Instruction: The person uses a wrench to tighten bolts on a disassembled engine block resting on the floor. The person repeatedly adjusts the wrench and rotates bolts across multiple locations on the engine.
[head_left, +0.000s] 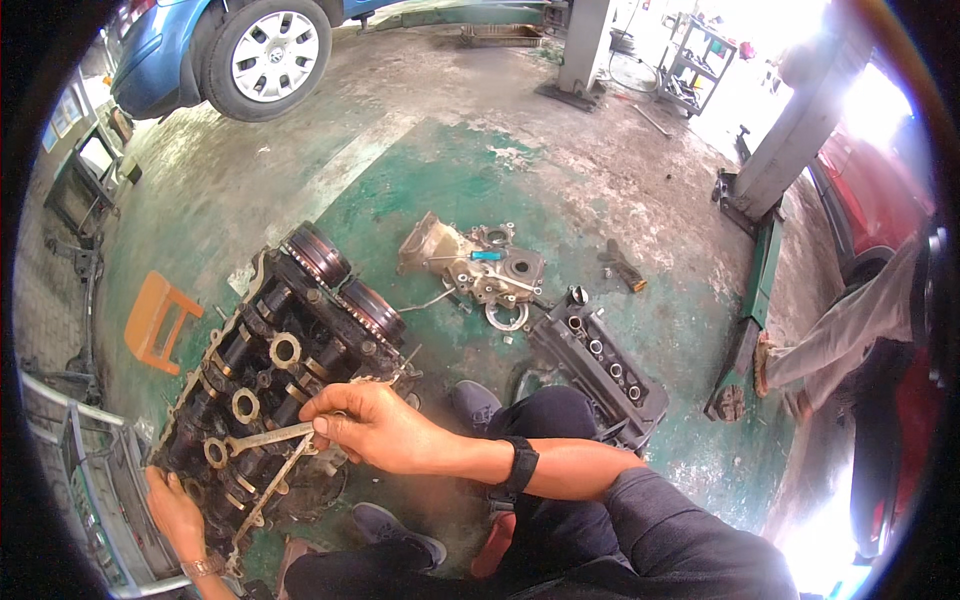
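Note:
A dark, oily engine head (pixel 260 350) with two toothed camshaft wheels at its far end lies below me to the left. My right hand (pixel 375 428) is closed round a metal spanner (pixel 270 436), thumb on its shaft, with the tool's ring end over the engine's top near the lower left. My left hand (pixel 175 510) rests against the engine's left edge, fingers stretched out along it.
An orange stool (pixel 160 315) stands left. An alloy housing (pixel 470 265) and black valve cover (pixel 600 370) lie on the green floor (pixel 370 190). A blue car (pixel 160 70) is behind; lift posts (pixel 775 140), a red car (pixel 860 190) and another person's trousered leg (pixel 840 330) are right.

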